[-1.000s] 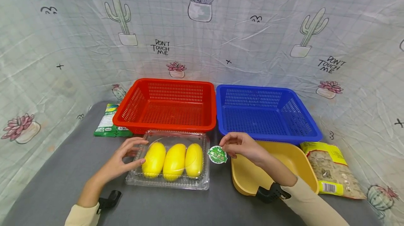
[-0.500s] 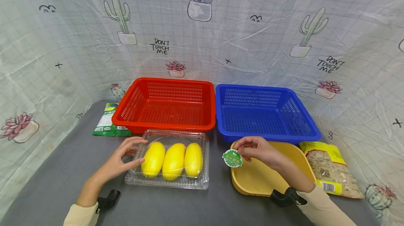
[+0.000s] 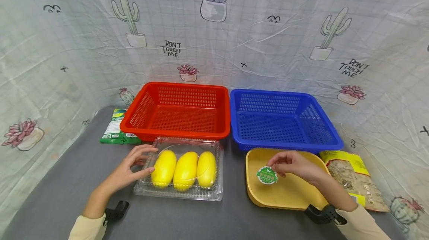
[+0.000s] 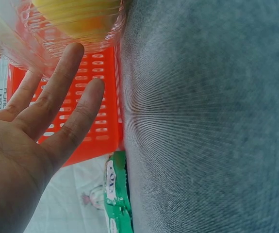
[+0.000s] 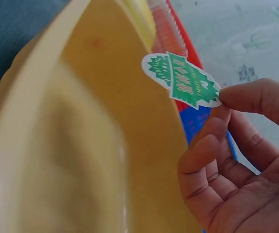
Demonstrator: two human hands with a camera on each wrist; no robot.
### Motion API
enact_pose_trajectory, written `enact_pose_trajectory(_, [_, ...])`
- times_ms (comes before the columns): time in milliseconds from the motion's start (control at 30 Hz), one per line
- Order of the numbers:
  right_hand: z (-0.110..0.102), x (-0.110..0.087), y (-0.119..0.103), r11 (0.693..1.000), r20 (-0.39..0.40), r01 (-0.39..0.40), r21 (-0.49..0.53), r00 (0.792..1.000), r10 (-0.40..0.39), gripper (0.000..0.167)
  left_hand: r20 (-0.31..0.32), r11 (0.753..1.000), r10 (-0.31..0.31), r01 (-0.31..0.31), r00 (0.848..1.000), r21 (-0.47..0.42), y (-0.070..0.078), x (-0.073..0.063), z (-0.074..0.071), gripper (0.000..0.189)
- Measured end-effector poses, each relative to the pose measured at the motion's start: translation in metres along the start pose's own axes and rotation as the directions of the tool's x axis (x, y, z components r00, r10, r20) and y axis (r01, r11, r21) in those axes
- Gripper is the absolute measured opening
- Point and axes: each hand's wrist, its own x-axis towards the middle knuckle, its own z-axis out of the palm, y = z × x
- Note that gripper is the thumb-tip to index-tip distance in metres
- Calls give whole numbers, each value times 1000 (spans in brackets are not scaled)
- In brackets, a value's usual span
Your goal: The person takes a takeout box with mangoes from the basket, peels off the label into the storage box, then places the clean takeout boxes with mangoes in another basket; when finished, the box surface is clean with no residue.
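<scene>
A round green-and-white sticker (image 3: 267, 175) is pinched by its edge between the thumb and finger of my right hand (image 3: 298, 167), over the yellow tub (image 3: 250, 191). The right wrist view shows the sticker (image 5: 183, 81) tilted above the tub's rim, its printed face visible. My left hand (image 3: 125, 169) rests with spread, fairly straight fingers at the left side of a clear plastic clamshell box (image 3: 214, 194). Three yellow oval melons (image 3: 185, 171) lie side by side inside the box, under its lid. In the left wrist view, the fingertips (image 4: 73, 51) reach the box's ribbed wall.
Behind the clamshell box stands a red basket (image 3: 177, 135), with a blue basket (image 3: 288, 145) to its right. A green packet (image 3: 114, 132) lies at the far left, partly behind the red basket. A yellow-and-beige bag (image 3: 352, 176) lies right of the tub.
My right hand has carried the sticker rightward, from beside the clamshell box to over the yellow tub. The left hand and the box have stayed in place.
</scene>
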Motion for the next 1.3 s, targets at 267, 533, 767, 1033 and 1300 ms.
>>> enact_pose_trajectory(267, [-4, -7, 15, 992, 69, -13, -123, 997, 22, 17, -1, 1000, -9, 9, 1000, 14, -1, 0, 0, 52])
enact_pose_trajectory(533, [-5, -9, 22, 982, 45, -24, -189, 998, 34, 12, 9, 1000, -16, 16, 1000, 5, 1, 1, 0, 52])
enact_pose_trajectory(767, [-8, -10, 26, 977, 33, 1, -215, 999, 6, 14, 1, 1000, -15, 15, 1000, 2, 0, 0, 0, 52])
enact_pose_trajectory(1033, [-6, -8, 24, 973, -19, -34, -226, 999, 30, 17, 3, 1000, -21, 21, 1000, -4, 0, -1, 0, 52])
enact_pose_trajectory(1300, [-7, -11, 22, 974, -34, -6, -227, 999, -2, 17, 0, 1000, -15, 15, 1000, 2, -1, 0, 1, 52])
